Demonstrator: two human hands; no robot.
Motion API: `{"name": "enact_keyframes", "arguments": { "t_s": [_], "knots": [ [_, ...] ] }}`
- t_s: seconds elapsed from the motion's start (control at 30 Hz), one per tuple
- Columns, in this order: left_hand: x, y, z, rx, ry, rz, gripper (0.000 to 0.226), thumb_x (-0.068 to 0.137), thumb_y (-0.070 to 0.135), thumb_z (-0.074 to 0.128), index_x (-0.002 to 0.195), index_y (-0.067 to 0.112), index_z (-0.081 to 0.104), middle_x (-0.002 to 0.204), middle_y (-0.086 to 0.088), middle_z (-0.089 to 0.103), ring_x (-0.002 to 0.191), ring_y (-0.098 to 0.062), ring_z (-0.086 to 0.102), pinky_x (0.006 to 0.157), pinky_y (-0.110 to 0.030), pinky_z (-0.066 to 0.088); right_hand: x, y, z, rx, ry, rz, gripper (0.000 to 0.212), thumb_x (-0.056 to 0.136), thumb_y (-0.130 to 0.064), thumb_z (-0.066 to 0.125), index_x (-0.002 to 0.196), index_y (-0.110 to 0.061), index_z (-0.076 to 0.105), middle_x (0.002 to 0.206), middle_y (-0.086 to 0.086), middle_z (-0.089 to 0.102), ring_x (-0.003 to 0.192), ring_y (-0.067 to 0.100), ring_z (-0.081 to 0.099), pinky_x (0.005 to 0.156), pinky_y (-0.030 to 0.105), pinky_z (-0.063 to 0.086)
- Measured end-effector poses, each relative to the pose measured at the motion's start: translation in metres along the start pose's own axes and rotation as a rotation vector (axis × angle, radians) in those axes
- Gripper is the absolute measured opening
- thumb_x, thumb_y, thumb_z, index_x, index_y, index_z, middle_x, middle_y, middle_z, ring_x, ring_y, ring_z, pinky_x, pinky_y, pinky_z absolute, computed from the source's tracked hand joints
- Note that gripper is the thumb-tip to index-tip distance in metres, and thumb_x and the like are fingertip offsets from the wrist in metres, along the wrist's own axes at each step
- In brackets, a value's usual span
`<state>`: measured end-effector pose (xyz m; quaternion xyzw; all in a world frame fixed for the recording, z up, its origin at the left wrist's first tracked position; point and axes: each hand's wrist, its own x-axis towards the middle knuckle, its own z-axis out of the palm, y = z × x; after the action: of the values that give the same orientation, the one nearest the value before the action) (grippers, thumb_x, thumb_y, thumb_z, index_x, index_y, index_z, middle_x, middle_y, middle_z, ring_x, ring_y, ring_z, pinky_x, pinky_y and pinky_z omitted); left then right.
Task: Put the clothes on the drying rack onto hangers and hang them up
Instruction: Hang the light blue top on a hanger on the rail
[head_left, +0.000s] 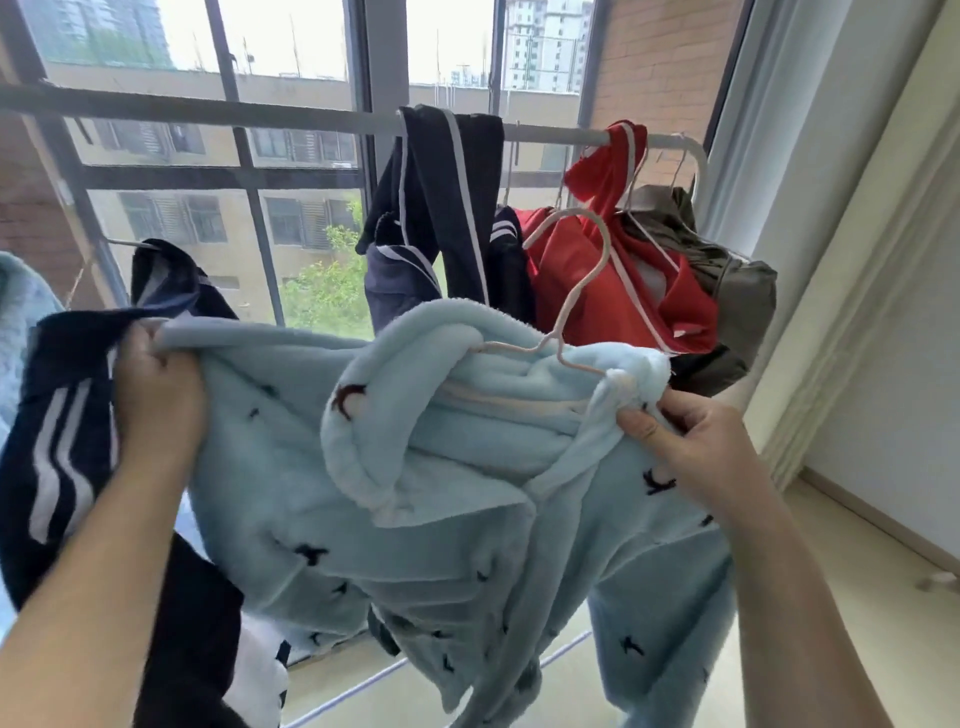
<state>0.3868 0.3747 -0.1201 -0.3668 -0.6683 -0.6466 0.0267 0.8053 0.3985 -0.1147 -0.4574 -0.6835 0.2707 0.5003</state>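
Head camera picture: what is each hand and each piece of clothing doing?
Light blue fleece top: held up, not hung yet.
Pale pink wire hanger: in the top's neck, hook free.
Left hand: grips the top's edge.
Right hand: pinches the top at hanger's end.
Navy white-striped trousers: draped over white metal rail.

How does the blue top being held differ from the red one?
The blue top is fleecy with small dark marks; the red top is smooth with white trim. The blue top is gripped by the left hand and right hand; the red top hangs from the rail.
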Motion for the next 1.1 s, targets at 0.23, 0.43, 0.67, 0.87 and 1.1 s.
{"name": "enact_keyframes", "arguments": {
  "t_s": [0.23,0.43,0.67,0.87,1.1],
  "knots": [
    [0.013,0.006,0.024,0.433,-0.343,0.009,0.028,0.085,0.022,0.055,0.109,0.010,0.059,0.111,-0.019,0.063,0.097,-0.034,0.058,0.081,-0.037,0.041,-0.003,0.003,-0.009,0.062,-0.010,-0.001,0.073,0.062,-0.066,0.074,0.084,0.004,0.068,0.085,0.034,0.063,0.066,0.025,0.057,0.067,0.056,0.050],
    [-0.125,0.016,0.030,0.160,-0.452,0.006,0.038,0.079,0.059,0.056,0.099,0.027,0.051,0.085,0.014,0.061,0.076,-0.010,0.058,0.062,-0.031,0.043,-0.001,0.003,0.000,0.032,0.043,0.036,0.086,0.054,-0.079,0.065,0.079,0.003,0.066,0.082,0.031,0.064,0.065,0.025,0.056,0.066,0.049,0.050],
    [-0.127,0.005,0.072,-0.074,-0.356,-0.170,0.011,0.087,0.021,0.050,0.082,0.013,0.055,0.078,0.000,0.061,0.078,-0.024,0.057,0.063,-0.033,0.047,-0.002,-0.003,0.011,-0.027,0.006,-0.001,0.019,0.081,-0.031,0.073,0.066,-0.021,0.066,0.060,0.005,0.065,0.057,0.013,0.055,0.056,0.030,0.045],
    [-0.130,0.039,0.070,-0.586,-0.485,-0.401,0.047,0.079,0.062,0.042,0.105,0.024,0.047,0.102,-0.003,0.060,0.091,-0.014,0.063,0.078,-0.040,0.055,-0.005,0.005,0.007,0.000,0.033,0.030,0.024,0.083,-0.028,0.072,0.084,-0.004,0.071,0.079,0.021,0.070,0.081,0.039,0.065,0.074,0.046,0.052],
    [-0.073,0.019,0.066,0.207,-0.233,0.355,0.036,0.083,0.028,0.052,0.111,0.006,0.052,0.116,-0.015,0.052,0.111,-0.036,0.045,0.098,-0.055,0.033,-0.010,0.001,0.010,0.050,-0.036,0.014,0.031,0.075,-0.041,0.071,0.076,-0.010,0.070,0.075,0.006,0.073,0.076,0.028,0.066,0.073,0.033,0.054]
  ]
}}
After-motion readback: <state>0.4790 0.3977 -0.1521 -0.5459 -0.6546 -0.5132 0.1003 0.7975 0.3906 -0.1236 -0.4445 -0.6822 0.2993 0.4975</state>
